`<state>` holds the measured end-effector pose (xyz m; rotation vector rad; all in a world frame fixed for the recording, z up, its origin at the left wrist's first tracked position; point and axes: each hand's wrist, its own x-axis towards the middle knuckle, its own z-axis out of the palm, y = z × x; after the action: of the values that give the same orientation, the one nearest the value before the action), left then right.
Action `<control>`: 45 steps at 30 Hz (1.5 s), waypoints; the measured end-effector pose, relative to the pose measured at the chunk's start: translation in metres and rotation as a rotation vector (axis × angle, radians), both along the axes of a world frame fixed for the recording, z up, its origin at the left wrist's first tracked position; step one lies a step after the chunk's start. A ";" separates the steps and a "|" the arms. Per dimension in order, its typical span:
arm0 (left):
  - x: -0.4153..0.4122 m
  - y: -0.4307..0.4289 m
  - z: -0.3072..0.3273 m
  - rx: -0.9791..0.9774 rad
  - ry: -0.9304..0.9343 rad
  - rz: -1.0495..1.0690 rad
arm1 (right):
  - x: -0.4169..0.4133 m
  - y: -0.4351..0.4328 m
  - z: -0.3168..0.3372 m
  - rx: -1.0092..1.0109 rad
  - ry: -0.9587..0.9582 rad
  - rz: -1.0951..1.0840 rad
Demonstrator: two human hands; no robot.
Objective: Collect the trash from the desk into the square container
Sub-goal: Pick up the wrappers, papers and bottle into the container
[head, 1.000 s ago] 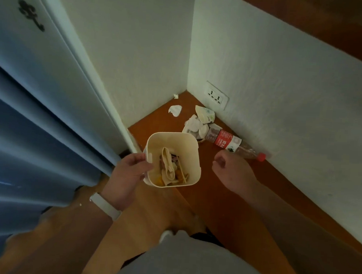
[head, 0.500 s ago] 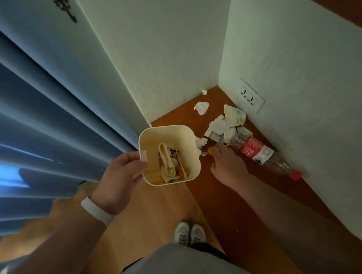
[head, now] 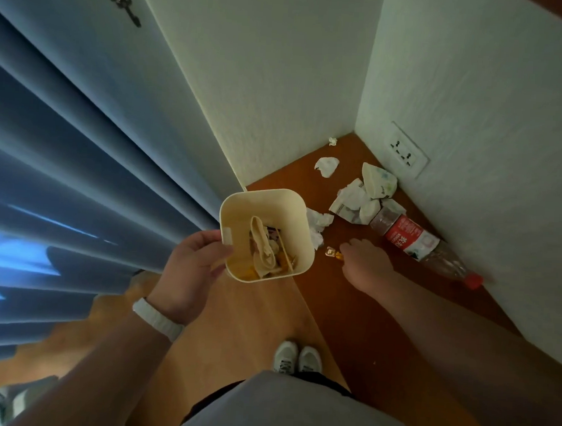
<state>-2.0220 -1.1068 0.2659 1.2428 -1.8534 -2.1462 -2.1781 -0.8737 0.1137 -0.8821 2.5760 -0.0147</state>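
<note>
My left hand grips the cream square container by its left wall and holds it over the desk's left edge; paper scraps and orange bits lie inside. My right hand rests low on the brown desk, fingertips pinched on a small orange wrapper just right of the container. Crumpled white tissues are piled in the corner. A clear plastic bottle with a red label and red cap lies along the right wall. More tissue sits against the container's far right side.
White walls close the desk's corner, with a wall socket above the tissue pile. A loose tissue and a tiny scrap lie farther back. Blue curtains hang at left. My shoes stand on the wooden floor below.
My right hand has come down from above the bottle onto the desk by the orange wrapper. The container stays in my left hand; the view has shifted left.
</note>
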 end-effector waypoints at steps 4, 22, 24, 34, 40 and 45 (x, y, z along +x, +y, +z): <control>0.000 0.000 -0.002 -0.003 -0.019 -0.036 | 0.007 0.003 0.019 -0.153 -0.021 -0.117; 0.002 0.013 0.004 0.011 0.021 -0.082 | 0.054 -0.040 0.158 -0.712 -0.149 -0.195; 0.004 0.013 0.005 0.024 0.027 -0.075 | 0.056 -0.044 0.157 -0.695 -0.154 -0.189; 0.009 0.009 -0.001 0.044 0.018 -0.013 | 0.043 -0.039 0.147 -0.688 -0.143 -0.227; 0.005 0.008 -0.007 0.038 0.000 -0.001 | 0.023 -0.023 0.129 -0.696 -0.102 -0.291; 0.000 0.005 -0.012 0.021 -0.002 0.019 | -0.001 -0.010 0.083 -0.512 -0.160 -0.367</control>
<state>-2.0218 -1.1022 0.2540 1.2614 -1.8170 -2.1617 -2.1789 -0.8835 0.1972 -0.5217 2.5773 -0.8444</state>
